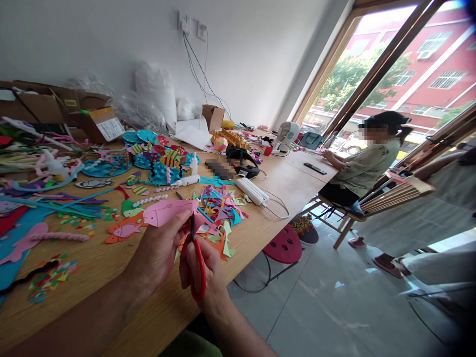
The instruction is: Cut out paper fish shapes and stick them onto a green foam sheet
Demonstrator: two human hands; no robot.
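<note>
The table (293,186) spans left and centre, scraps (223,203) heaped at mid-frame. Below centre, the left hand (158,250) pinches pink paper (171,212); the right hand (213,280) curls around red scissors (202,270), blades at the paper's right end.

We hold both bare arms out in front: our left forearm (85,312) comes in from eight o'clock and points toward two, while our right forearm (238,322) rises from six and points toward eleven. Our left hand (159,250), at eight o'clock, is closed in a pinch, its thumb (180,220) on top, aimed between one and two. Our right hand (214,273), at seven, is curled in a grip just beside it.
</note>
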